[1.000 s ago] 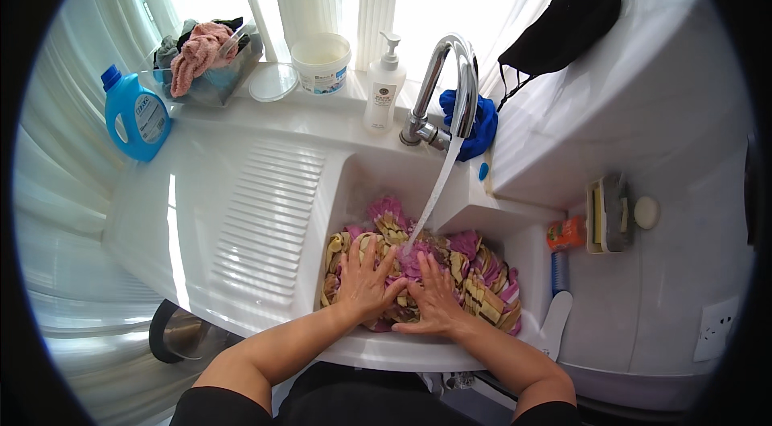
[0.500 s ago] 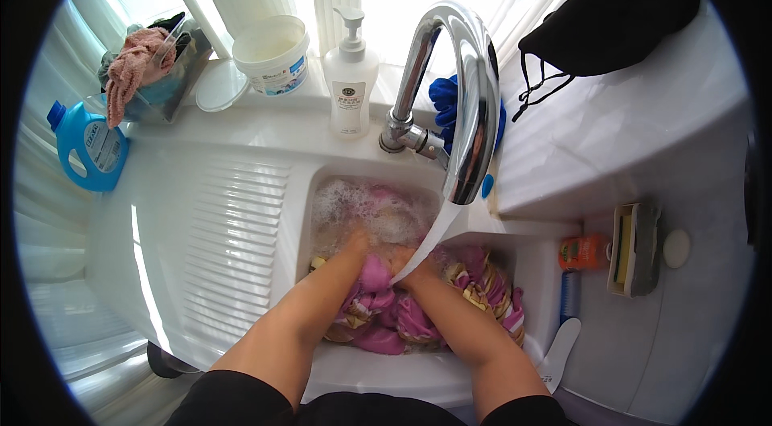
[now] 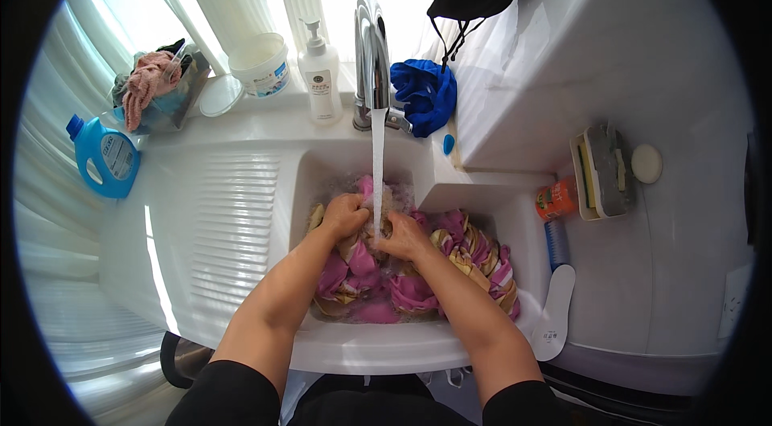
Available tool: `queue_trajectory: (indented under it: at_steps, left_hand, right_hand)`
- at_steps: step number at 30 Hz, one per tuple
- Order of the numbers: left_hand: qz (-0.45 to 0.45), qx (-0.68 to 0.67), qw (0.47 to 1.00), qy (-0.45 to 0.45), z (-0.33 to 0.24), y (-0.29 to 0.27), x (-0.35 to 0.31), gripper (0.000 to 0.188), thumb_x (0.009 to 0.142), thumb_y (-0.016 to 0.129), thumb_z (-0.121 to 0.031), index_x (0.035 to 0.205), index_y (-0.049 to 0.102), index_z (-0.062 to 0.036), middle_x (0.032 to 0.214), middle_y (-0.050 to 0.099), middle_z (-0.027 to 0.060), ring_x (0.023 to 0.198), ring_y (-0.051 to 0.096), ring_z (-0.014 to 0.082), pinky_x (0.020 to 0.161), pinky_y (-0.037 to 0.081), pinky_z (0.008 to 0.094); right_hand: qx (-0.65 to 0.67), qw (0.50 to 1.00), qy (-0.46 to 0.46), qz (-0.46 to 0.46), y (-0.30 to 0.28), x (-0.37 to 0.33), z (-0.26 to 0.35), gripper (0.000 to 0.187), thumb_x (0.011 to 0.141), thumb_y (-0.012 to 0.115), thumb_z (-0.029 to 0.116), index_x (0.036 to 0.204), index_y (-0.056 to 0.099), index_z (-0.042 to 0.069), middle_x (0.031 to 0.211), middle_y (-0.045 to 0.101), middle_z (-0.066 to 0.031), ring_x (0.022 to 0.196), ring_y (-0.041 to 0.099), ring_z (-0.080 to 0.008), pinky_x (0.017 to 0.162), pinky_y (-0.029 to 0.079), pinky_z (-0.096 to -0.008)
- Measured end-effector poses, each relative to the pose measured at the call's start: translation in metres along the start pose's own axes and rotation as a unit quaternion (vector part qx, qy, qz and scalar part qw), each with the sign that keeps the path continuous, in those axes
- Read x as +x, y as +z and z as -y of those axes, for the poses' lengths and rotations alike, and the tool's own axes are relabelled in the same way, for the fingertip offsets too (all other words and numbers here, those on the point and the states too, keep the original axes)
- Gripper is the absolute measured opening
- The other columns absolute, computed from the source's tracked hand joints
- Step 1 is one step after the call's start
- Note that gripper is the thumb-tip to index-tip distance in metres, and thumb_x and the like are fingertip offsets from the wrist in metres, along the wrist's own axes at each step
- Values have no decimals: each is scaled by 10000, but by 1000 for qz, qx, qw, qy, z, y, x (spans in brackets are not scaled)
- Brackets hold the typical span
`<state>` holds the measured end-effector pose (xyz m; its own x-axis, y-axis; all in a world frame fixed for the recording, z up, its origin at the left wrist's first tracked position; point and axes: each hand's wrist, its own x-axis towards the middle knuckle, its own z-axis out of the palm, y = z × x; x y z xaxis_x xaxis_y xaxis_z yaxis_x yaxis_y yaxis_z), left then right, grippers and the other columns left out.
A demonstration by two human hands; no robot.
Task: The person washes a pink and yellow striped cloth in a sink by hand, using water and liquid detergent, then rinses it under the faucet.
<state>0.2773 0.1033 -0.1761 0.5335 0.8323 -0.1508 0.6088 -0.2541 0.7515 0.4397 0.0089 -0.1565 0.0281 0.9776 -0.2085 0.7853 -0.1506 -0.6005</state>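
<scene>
A wet pink and tan patterned cloth [image 3: 462,253] fills the basin of a white sink [image 3: 378,350]. My left hand [image 3: 344,215] and my right hand [image 3: 402,236] both clutch a bunched part of it, close together, right under the stream of water [image 3: 376,161] that runs from the chrome tap [image 3: 368,48]. Suds show in the water behind the hands.
A ribbed washboard surface [image 3: 229,225] lies left of the basin. On the back ledge stand a blue detergent bottle [image 3: 106,154], a box of rags [image 3: 153,88], a white tub [image 3: 261,64], a pump bottle [image 3: 319,76] and a blue cloth [image 3: 426,92]. A sponge tray [image 3: 603,173] sits to the right.
My hands went from pressing flat on the spread cloth to gripping a bunched part of it under the stream. The view has moved closer to the tap.
</scene>
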Motion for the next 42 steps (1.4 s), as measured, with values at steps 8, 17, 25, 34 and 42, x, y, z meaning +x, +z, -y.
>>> queue_trajectory:
  at_steps: [8,17,25,34,42]
  left_hand:
    - [-121,6,957,262,-52,-11,-123,87,625,581,-80,624,503,-41,673,522,128,695,513,350,622,385,460]
    - [-153,-1,968,198,-80,-74,-220,633,611,766,-270,1141,501,-46,1087,541,200,987,517,393,858,404,468]
    - [-127,207,970,7,-48,20,-136,514,835,589,-489,1158,593,-89,1114,573,187,1063,493,383,890,369,482]
    - [45,210,972,-98,16,46,-3,333,878,509,-372,982,673,-102,954,676,165,875,644,371,773,483,501]
    - [108,184,977,-26,31,28,58,374,864,524,-388,1013,682,-83,1012,669,206,933,645,373,796,502,489]
  right_hand:
    - [56,978,-190,-58,-4,-23,-11,881,592,716,370,1407,433,191,1482,293,-167,1359,235,-448,1126,196,-500]
    - [-125,964,-218,93,-11,-126,41,1248,534,690,774,1463,241,70,1462,204,-263,1368,168,-439,1080,114,-636]
    - [-165,977,-130,27,38,-75,20,1001,582,734,611,1385,388,124,1355,334,-189,1280,277,-375,1033,231,-526]
    - [-23,976,12,216,56,33,-33,674,635,715,521,1148,588,102,1259,532,-163,1175,500,-341,1014,342,-465]
    - [-96,977,26,191,63,96,-58,797,696,597,621,1298,549,102,1321,517,-233,1238,491,-354,1053,372,-448]
